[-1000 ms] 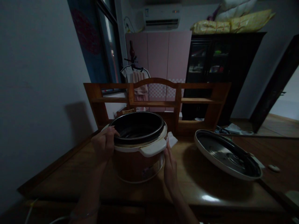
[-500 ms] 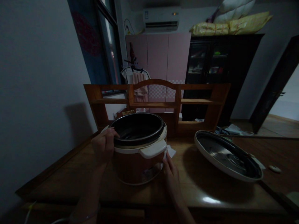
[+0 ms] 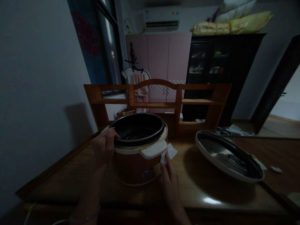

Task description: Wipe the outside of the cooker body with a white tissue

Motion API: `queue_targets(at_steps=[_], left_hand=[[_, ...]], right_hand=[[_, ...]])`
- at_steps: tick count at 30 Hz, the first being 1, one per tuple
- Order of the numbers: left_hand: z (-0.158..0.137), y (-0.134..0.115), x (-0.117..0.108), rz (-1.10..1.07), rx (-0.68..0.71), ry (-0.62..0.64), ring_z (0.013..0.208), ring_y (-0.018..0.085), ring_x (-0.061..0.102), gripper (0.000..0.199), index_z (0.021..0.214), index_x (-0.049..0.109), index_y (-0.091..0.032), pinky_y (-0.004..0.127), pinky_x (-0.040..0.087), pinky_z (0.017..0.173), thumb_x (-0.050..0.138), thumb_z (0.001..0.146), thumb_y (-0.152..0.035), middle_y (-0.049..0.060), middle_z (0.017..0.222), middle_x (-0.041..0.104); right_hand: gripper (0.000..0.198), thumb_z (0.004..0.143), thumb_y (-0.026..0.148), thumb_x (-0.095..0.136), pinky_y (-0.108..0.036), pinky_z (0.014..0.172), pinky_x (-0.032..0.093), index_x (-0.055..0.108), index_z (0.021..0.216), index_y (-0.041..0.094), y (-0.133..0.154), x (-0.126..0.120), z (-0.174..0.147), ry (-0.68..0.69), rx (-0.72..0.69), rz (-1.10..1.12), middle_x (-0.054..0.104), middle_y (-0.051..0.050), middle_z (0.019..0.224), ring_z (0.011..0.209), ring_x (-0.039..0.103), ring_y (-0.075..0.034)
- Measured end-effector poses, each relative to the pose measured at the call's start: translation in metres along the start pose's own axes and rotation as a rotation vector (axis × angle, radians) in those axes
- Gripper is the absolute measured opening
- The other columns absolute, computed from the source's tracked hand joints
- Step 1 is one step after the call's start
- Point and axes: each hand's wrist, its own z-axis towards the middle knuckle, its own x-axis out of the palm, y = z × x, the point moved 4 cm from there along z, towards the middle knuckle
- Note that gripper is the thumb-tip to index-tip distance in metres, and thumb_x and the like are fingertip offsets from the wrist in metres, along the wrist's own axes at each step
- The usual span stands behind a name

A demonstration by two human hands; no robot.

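Note:
A rice cooker (image 3: 130, 165) with a brown body and cream rim stands on the wooden desk, its top uncovered. Its black inner pot (image 3: 138, 126) sits inside, slightly raised at the rim. My left hand (image 3: 104, 145) is closed over the left edge of the pot and cooker, fingertips inside the rim. Below the white side handle (image 3: 153, 150), my right hand (image 3: 170, 176) presses a white tissue (image 3: 172, 151) to the cooker's side. To the right, the detached lid (image 3: 228, 156) lies with its metal underside up, tilted toward me.
A wooden shelf unit (image 3: 154, 105) rises along the desk's far edge, behind the cooker. The wall (image 3: 47, 109) borders the desk on the left. A small white object (image 3: 276, 169) lies right of the lid. Pink and black cabinets stand farther back.
My right hand has slid slightly left and toward me along the cooker's side, with the tissue. More of the tissue shows now. My left hand keeps its place on the rim.

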Motion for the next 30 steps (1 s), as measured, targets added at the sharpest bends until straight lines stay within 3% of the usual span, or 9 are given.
queue_targets(at_steps=[6,15,30], left_hand=[[0.0,0.0,0.0,-0.004,-0.012,-0.012,0.1,0.019,0.067,0.042,0.066,0.064,-0.022,0.03,0.048,0.092,0.036,0.096,-0.033,0.003,0.085,0.071],[-0.001,0.001,0.0,-0.007,-0.026,-0.014,0.099,0.018,0.067,0.045,0.065,0.064,-0.022,0.031,0.049,0.093,0.035,0.096,-0.035,0.004,0.086,0.071],[0.0,0.003,0.001,0.002,-0.022,0.007,0.102,0.019,0.067,0.047,0.066,0.064,-0.022,0.031,0.048,0.096,0.033,0.097,-0.038,0.003,0.086,0.071]], right_hand=[[0.058,0.098,0.05,0.046,-0.043,0.122,0.017,0.03,0.151,0.033,0.014,0.005,0.011,-0.011,-0.06,0.028,0.026,0.005,0.159,0.149,0.022,-0.021],[0.057,0.099,0.048,0.045,-0.042,0.122,0.017,0.028,0.151,0.033,0.014,0.006,0.014,-0.022,-0.094,0.03,0.025,0.005,0.16,0.149,0.021,-0.02],[0.058,0.099,0.049,0.045,-0.042,0.122,0.015,0.025,0.152,0.034,0.006,0.004,0.008,-0.008,-0.039,0.023,0.026,0.007,0.159,0.149,0.021,-0.019]])
